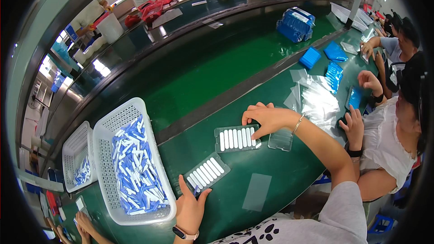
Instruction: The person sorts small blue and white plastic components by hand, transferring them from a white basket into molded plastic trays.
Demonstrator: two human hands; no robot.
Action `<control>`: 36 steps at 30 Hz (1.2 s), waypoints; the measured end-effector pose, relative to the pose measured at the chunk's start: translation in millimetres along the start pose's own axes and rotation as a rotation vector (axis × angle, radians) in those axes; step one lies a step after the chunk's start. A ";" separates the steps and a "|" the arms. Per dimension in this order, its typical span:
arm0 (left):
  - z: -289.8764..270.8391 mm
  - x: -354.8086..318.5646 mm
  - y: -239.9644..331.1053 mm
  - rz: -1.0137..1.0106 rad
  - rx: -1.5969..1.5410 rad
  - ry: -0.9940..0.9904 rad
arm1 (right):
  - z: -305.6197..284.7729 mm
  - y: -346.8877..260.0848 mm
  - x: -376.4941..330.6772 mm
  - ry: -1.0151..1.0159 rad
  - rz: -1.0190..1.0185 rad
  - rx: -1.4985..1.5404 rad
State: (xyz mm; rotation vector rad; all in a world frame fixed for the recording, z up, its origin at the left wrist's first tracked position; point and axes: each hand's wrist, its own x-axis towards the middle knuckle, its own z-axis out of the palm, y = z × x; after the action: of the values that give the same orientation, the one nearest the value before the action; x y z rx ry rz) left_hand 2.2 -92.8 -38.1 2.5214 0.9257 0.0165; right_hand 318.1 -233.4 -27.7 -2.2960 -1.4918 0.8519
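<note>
My left hand (189,208) is at the near end of a clear plastic tray (220,159) lying at a slant, index finger and thumb spread to either side of that end. Between them sits a small blue piece (195,190). A row of white strips (205,173) fills this tray. My right hand (273,119) reaches over the right end of a second clear tray (226,149), fingers curled at its far edge and thumb pressed down by the last of its white strips (233,138). Its finger undersides are hidden. Under my right wrist lies another clear tray (281,140).
A white basket (100,153) of blue-and-white strips stands left, with a smaller basket (68,162) beyond. A clear sheet (257,192) lies near me. Clear bags (318,101) and blue packs (334,52) lie to the right, beside co-workers. A bundled blue package (296,25) sits on the green belt (199,86).
</note>
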 end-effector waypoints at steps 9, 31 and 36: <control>0.3 -3.0 -3.2 0.008 0.017 -0.016 | 13.7 -9.8 14.3 0.113 0.096 0.054; -8.8 -2.6 -0.9 0.000 0.006 -0.021 | 17.2 -37.6 60.5 0.086 0.000 0.107; -6.2 -4.1 -9.3 0.050 -0.021 0.007 | 31.7 -54.4 34.6 -0.080 -0.090 0.015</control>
State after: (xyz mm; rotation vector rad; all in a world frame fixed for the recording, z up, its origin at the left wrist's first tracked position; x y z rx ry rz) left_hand -7.7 -86.5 -35.9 2.5261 0.8602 0.0499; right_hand 269.0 -181.6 -35.7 -2.1898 -1.6037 0.9358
